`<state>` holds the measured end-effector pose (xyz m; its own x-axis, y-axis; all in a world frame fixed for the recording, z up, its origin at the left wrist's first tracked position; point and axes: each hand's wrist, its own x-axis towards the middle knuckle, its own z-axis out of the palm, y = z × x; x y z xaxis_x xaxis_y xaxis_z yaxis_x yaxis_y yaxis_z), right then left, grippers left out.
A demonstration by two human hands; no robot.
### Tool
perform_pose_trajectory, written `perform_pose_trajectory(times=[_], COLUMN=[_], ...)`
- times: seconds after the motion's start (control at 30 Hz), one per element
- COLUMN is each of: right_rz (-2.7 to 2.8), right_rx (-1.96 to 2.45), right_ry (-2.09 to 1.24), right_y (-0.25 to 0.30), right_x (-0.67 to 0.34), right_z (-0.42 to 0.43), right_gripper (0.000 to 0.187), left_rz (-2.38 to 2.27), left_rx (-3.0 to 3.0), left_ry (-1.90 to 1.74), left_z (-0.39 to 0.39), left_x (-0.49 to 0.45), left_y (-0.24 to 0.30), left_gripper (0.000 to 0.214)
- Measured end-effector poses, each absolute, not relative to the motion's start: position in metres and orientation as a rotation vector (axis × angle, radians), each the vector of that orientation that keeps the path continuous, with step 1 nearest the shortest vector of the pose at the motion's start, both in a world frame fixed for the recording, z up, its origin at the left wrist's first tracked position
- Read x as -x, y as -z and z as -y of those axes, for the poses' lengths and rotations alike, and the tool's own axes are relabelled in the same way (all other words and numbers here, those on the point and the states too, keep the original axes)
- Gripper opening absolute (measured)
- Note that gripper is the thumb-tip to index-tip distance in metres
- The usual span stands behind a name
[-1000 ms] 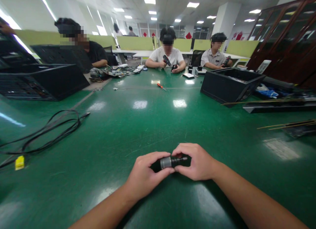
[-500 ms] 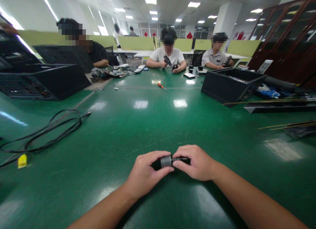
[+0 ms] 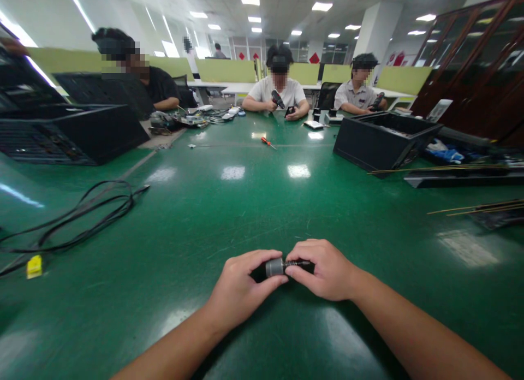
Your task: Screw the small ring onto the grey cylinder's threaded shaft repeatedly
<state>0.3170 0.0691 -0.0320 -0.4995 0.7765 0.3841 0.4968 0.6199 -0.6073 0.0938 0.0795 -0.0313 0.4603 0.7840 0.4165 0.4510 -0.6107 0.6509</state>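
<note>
Near the front of the green table, my left hand (image 3: 239, 290) curves its thumb and fingers around a short grey cylinder (image 3: 274, 267) that looks like a drill chuck. A thin, ridged metal bit (image 3: 291, 263) sticks out of the cylinder's right end and points right. My right hand (image 3: 327, 268) pinches this bit close to the cylinder, with the dark tip showing inside the curl of the fingers. The fingertips of both hands are very close together. Whatever lies behind the cylinder inside my left palm is dark and cannot be made out.
Looped black cables (image 3: 94, 216) with a yellow tag (image 3: 34, 266) lie at left. Black computer cases stand left (image 3: 77, 134) and right (image 3: 380, 142). An orange-handled screwdriver (image 3: 268, 143) lies mid-table. Across the table sit several people, one holding a power drill (image 3: 278, 99).
</note>
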Motion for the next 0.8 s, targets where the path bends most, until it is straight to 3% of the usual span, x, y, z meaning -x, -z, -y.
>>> perform_pose_trajectory(times=[0.8], right_rz=[2.219], right_rx=[0.968], right_ry=[-0.502], right_y=[0.0294], right_x=[-0.3174], right_z=[-0.0682], right_gripper=[0.012], left_rz=[-1.030], left_rx=[-2.269], left_ry=[-0.983], left_z=[-0.0769], left_x=[-0.0923], left_y=[0.0291], left_gripper=[0.030])
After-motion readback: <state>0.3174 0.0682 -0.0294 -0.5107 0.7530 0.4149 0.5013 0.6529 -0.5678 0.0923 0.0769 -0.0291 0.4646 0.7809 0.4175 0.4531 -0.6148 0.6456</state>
